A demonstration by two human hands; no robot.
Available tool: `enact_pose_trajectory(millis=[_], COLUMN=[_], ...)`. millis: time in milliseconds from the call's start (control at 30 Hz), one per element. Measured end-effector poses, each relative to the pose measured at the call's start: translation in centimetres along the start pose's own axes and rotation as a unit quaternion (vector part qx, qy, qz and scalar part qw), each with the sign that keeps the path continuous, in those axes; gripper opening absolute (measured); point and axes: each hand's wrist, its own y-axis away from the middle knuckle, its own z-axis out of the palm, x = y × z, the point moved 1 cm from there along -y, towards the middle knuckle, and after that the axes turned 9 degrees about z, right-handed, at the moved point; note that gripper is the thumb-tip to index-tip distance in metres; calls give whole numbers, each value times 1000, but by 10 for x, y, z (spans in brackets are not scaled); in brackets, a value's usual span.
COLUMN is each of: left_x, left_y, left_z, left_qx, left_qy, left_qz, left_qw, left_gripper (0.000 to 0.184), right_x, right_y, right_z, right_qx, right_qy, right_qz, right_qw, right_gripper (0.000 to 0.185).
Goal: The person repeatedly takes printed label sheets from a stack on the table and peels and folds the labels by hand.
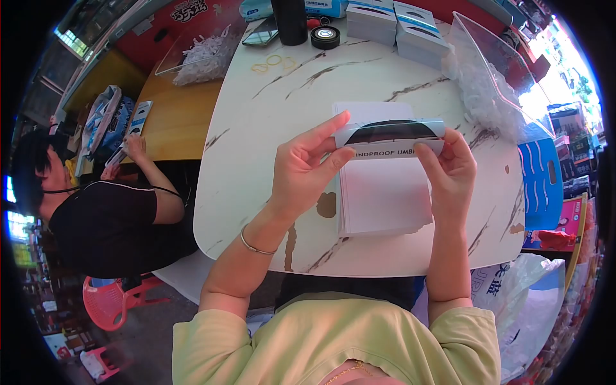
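Both hands hold a printed umbrella card above the marble-patterned table. It curves back at the top and shows a dark umbrella shape and the letters "INDPROOF UMB". My left hand pinches its left end between thumb and fingers. At the other end, my right hand grips it the same way, with the thumb on the front covering the last letters. Directly beneath lies a stack of white cards, its upper part partly hidden by the held card.
At the back stand a black bottle, a tape roll, a phone and card stacks. Clear bins with plastic strips flank the table. On the left a co-worker handles cards at a wooden table.
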Motion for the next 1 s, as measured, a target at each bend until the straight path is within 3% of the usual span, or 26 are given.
enact_pose_trajectory(millis=[1000], left_x=[-1], left_y=[-1], left_z=[-3], left_qx=[8], left_qy=[-22], left_qz=[11], left_qw=[1000], left_gripper=[42], right_x=[-3], right_y=[0], right_z=[0], right_qx=[10], right_qy=[96], right_qz=[-25], right_qw=[995], right_gripper=[17])
